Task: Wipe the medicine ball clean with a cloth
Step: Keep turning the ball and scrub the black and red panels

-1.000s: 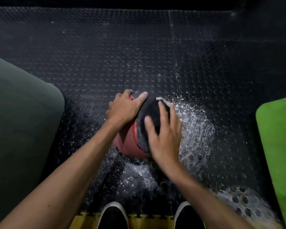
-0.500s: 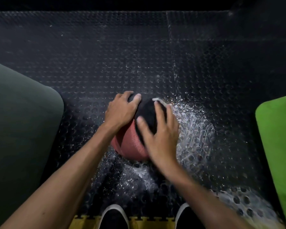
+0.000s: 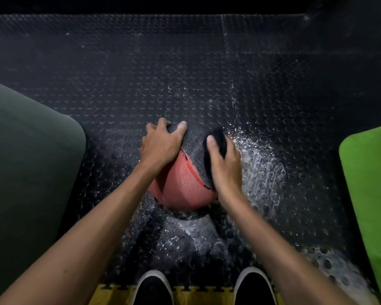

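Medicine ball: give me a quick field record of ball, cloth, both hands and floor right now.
ball: medicine ball, red and black, on the floor
cloth: dark cloth on the ball's upper right
left hand: left hand grips the ball's top left
right hand: right hand presses the cloth
floor: studded black mat, white residue right of ball
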